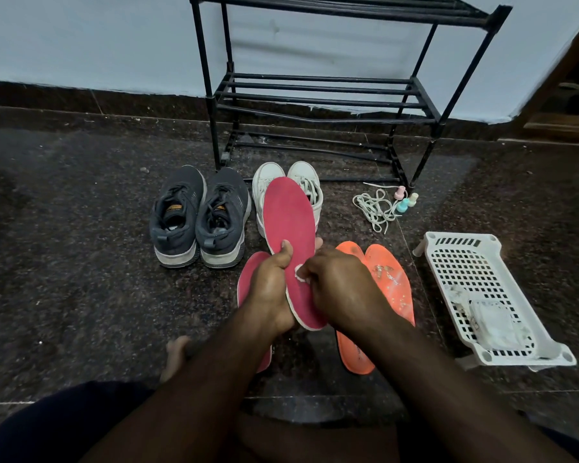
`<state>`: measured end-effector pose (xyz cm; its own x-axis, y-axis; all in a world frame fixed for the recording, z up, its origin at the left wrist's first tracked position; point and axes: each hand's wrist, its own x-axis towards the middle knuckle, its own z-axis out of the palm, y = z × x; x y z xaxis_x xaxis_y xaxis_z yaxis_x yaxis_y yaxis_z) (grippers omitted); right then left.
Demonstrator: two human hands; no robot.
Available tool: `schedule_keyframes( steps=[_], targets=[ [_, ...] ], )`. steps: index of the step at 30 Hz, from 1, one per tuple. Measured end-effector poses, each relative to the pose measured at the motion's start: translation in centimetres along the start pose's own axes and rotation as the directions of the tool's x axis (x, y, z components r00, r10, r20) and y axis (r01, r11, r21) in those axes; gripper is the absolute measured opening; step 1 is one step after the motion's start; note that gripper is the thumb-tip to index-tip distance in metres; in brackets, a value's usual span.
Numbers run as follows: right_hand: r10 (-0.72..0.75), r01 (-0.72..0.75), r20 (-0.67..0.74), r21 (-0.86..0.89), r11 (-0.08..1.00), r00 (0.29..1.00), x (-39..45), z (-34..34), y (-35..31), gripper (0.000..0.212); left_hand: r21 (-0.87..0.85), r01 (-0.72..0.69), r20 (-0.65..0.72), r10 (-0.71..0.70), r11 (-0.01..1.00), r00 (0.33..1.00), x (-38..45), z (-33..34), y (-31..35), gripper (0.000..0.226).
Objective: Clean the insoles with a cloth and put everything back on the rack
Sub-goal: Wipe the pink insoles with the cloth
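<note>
We see grey sneakers point(199, 217) on the floor at left; our left hand point(270, 289) grips a red insole point(290, 228) upright, our right hand point(336, 282) pinching a white cloth point(300, 273) against it — orange insoles point(386, 285), then a white basket point(482, 295); the black rack point(321, 91) stands behind.

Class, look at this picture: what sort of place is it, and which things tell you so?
Probably a home entryway or hallway. A black shoe rack stands against the wall, grey sneakers and white sneakers sit before it on the dark stone floor.
</note>
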<state>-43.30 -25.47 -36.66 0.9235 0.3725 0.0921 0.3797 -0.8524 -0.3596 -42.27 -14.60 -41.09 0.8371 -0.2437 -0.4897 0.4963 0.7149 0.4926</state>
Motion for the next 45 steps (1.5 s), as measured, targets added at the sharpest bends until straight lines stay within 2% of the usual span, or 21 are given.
schedule_keyframes(
  steps=[3, 5, 7, 8, 10, 12, 14, 16, 17, 21, 23, 24, 28, 32, 34, 37, 42, 45],
  targets=[
    [-0.004, 0.002, 0.068, 0.038, 0.999, 0.998, -0.3, -0.4, 0.0, 0.026, 0.032, -0.004, -0.007, 0.004, 0.999, 1.000, 0.3, -0.1, 0.0, 0.056],
    [0.019, -0.016, -0.027, 0.116, 0.993, 0.999, -0.4, -0.7, 0.1, 0.024, 0.022, -0.004, -0.001, 0.004, 1.000, 1.000, 0.3, -0.1, -0.1, 0.054],
    [0.039, -0.017, -0.155, 0.138, 0.990, 0.987, -0.2, -0.7, 0.3, 0.023, 0.007, 0.012, 0.000, -0.012, 1.000, 1.000, 0.3, 0.0, -0.2, 0.049],
    [0.034, -0.011, -0.172, 0.133, 0.991, 0.985, 0.0, -0.6, 0.4, 0.021, -0.003, 0.017, -0.002, -0.017, 1.000, 1.000, 0.3, 0.0, -0.2, 0.046],
    [-0.006, 0.017, -0.117, 0.096, 0.995, 0.993, 0.1, -0.2, 0.3, 0.016, -0.018, 0.029, -0.002, -0.029, 0.999, 1.000, 0.4, -0.1, -0.1, 0.045],
    [-0.075, 0.078, -0.056, 0.053, 0.996, 0.996, -0.1, -0.1, -0.5, 0.015, -0.011, 0.032, 0.013, -0.032, 0.999, 0.999, 0.3, -0.2, 0.1, 0.052],
    [-0.094, 0.094, 0.060, 0.016, 0.995, 0.994, -0.5, -0.5, -1.1, 0.019, 0.010, 0.036, 0.021, -0.037, 0.999, 0.999, 0.4, -0.3, 0.4, 0.058],
    [-0.089, 0.081, 0.137, 0.063, 0.995, 0.987, -0.8, -0.8, -1.0, 0.024, 0.014, 0.024, 0.007, -0.024, 1.000, 1.000, 0.5, -0.2, 0.7, 0.057],
    [-0.095, 0.081, 0.106, 0.127, 0.989, 0.990, -0.9, -0.9, -0.7, 0.024, 0.009, 0.017, 0.007, -0.017, 1.000, 1.000, 0.5, -0.2, 0.7, 0.056],
    [0.007, 0.054, -0.207, 0.290, 0.955, 0.978, -0.5, -1.3, -0.2, 0.023, -0.054, 0.033, 0.039, -0.031, 0.998, 0.999, 0.3, -0.2, 0.4, 0.048],
    [0.062, 0.011, -0.216, 0.321, 0.947, 0.974, -0.3, -1.3, -0.5, 0.025, -0.066, 0.051, 0.063, -0.047, 0.996, 0.997, 0.2, -0.1, 0.3, 0.049],
    [0.056, 0.006, -0.199, 0.297, 0.955, 0.978, -0.3, -1.2, -0.6, 0.025, -0.052, 0.053, 0.075, -0.049, 0.997, 0.996, 0.1, 0.0, 0.3, 0.051],
    [-0.040, 0.042, -0.094, 0.026, 0.999, 0.995, -0.4, -0.1, -0.4, 0.023, -0.039, 0.068, 0.069, -0.065, 0.997, 0.995, 0.0, 0.2, 0.9, 0.057],
    [-0.094, 0.100, 0.084, -0.068, 0.993, 0.992, -1.0, -0.3, -1.4, 0.015, 0.017, 0.060, 0.016, -0.060, 0.998, 0.998, -0.1, 0.3, 1.3, 0.060],
    [-0.093, 0.100, 0.139, -0.043, 0.994, 0.986, -1.4, -0.5, -1.5, 0.019, 0.007, 0.043, -0.005, -0.043, 0.999, 0.999, 0.0, 0.2, 1.5, 0.062],
    [-0.021, 0.016, 0.059, 0.079, 0.997, 0.998, -1.6, -0.5, -1.5, 0.021, -0.028, 0.028, -0.014, -0.029, 0.999, 0.999, 0.0, 0.2, 1.6, 0.062],
    [0.047, -0.043, -0.110, 0.042, 0.998, 0.993, -0.4, 0.6, -1.2, 0.011, -0.001, 0.084, -0.006, -0.084, 0.996, 0.996, -0.3, 0.2, 1.0, 0.058],
    [0.021, -0.019, -0.026, 0.080, 0.997, 0.999, -0.9, 0.4, -1.4, 0.015, 0.015, 0.061, -0.031, -0.061, 0.998, 0.998, -0.4, 0.4, 1.7, 0.063]
  ],
)
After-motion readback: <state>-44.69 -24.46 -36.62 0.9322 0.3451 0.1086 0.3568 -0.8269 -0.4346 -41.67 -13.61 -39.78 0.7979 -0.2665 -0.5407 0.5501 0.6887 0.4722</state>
